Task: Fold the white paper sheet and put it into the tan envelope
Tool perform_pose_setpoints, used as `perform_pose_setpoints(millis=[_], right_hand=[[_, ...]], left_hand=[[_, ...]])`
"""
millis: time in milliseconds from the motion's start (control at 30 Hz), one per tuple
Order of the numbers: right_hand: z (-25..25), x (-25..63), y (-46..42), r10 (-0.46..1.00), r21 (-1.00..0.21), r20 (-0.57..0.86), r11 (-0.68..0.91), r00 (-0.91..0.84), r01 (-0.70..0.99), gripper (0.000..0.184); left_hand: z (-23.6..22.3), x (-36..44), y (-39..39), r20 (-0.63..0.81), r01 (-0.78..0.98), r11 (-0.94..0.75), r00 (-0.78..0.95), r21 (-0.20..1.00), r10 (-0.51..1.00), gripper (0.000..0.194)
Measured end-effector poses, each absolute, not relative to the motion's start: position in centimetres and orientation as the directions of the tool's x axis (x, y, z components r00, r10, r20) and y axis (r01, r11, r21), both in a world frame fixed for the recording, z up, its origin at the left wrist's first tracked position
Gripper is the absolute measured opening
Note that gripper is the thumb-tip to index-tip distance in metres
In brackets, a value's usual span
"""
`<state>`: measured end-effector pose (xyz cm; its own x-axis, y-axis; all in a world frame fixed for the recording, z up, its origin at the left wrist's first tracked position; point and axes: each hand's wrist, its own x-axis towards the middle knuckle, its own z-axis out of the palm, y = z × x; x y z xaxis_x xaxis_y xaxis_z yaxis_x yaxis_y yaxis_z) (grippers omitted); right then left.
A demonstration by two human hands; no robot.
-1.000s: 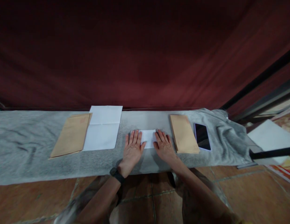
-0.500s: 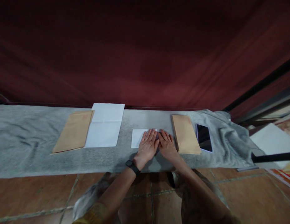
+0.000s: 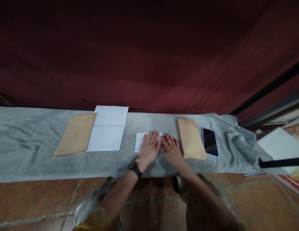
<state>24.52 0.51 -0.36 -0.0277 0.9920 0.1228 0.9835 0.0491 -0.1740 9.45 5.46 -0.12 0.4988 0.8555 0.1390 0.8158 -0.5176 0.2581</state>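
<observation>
A small folded sheet of white paper [image 3: 139,140] lies on the grey cloth in front of me, partly hidden by my hands. My left hand [image 3: 149,146], with a black watch on its wrist, rests flat over its middle, fingers stretched out. At the paper's right edge lies my right hand [image 3: 171,149], palm down with fingers extended. Just right of that hand is a stack of brown envelopes [image 3: 192,138]. Farther left, a larger creased white sheet [image 3: 108,136] lies beside another stack of brown envelopes [image 3: 75,136].
A phone [image 3: 210,141] lies right of the right-hand envelopes. The grey cloth [image 3: 38,166] covers the long narrow surface and is bunched up at its right end. A dark red curtain [image 3: 139,64] hangs behind. Dark bars [image 3: 281,162] and a pale panel stand at the right.
My left hand has slid slightly left across the small paper, away from my right hand. The right hand stays near the paper's right edge.
</observation>
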Motion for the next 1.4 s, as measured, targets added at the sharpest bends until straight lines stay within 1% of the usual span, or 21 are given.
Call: perform_pose_setpoints(millis=[100,267,400,533,767,867,933,1000,1100,1133,1200,1300,1400], right_hand=[[-0.1,24.5,0.5,0.993,-0.169,0.117,0.046,-0.027,0.985,0.048],[0.0,24.7,0.4,0.996,-0.152,0.086,0.046,-0.033,0.987,0.049],[0.3,25.0,0.4,0.997,-0.167,0.058,0.055,-0.046,0.984,0.050],[0.7,25.4,0.5,0.998,-0.191,0.024,0.061,-0.058,0.980,0.052],[1.1,26.1,0.7,0.998,-0.214,-0.019,0.050,-0.055,0.976,0.052],[1.2,26.3,0.8,0.998,-0.209,-0.027,0.055,-0.062,0.976,0.051],[1.2,26.4,0.9,0.998,-0.199,-0.029,0.057,-0.064,0.978,0.050],[1.2,26.6,1.0,0.997,-0.197,-0.030,0.059,-0.066,0.979,0.050],[1.2,26.8,1.2,0.996,-0.203,-0.042,0.068,-0.079,0.977,0.051],[1.2,26.9,1.2,0.995,-0.203,-0.049,0.074,-0.085,0.976,0.052],[1.1,27.1,1.3,0.994,-0.196,-0.065,0.078,-0.093,0.977,0.052],[1.2,27.3,1.4,0.991,-0.187,-0.093,0.080,-0.099,0.979,0.053],[1.4,27.4,1.4,0.989,-0.191,-0.107,0.085,-0.107,0.978,0.052]], left_hand=[[-0.2,9.0,5.6,0.134,0.835,-0.497,0.479,0.235,0.868,0.054],[-0.2,7.9,5.6,0.101,0.884,-0.441,0.430,0.157,0.897,0.057],[-0.1,6.9,5.5,0.093,0.909,-0.405,0.397,0.098,0.913,0.062],[-0.1,5.8,5.4,0.110,0.926,-0.373,0.365,0.064,0.925,0.067],[-0.8,3.5,5.3,0.167,0.947,-0.313,0.298,0.070,0.940,0.069],[-0.9,2.9,5.4,0.240,0.957,-0.275,0.246,0.096,0.939,0.067],[-0.7,3.3,5.2,0.294,0.949,-0.288,0.241,0.128,0.925,0.065],[-0.2,4.2,4.7,0.312,0.909,-0.383,0.321,0.162,0.894,0.061],[0.3,6.3,3.2,0.272,0.765,-0.614,0.560,0.195,0.783,0.055],[0.4,6.9,2.7,0.257,0.717,-0.667,0.619,0.202,0.742,0.054],[0.4,7.8,1.8,0.235,0.659,-0.723,0.684,0.209,0.691,0.055],[0.1,7.9,1.2,0.208,0.626,-0.751,0.722,0.209,0.660,0.059],[0.0,7.1,1.2,0.200,0.594,-0.777,0.752,0.206,0.628,0.059]])
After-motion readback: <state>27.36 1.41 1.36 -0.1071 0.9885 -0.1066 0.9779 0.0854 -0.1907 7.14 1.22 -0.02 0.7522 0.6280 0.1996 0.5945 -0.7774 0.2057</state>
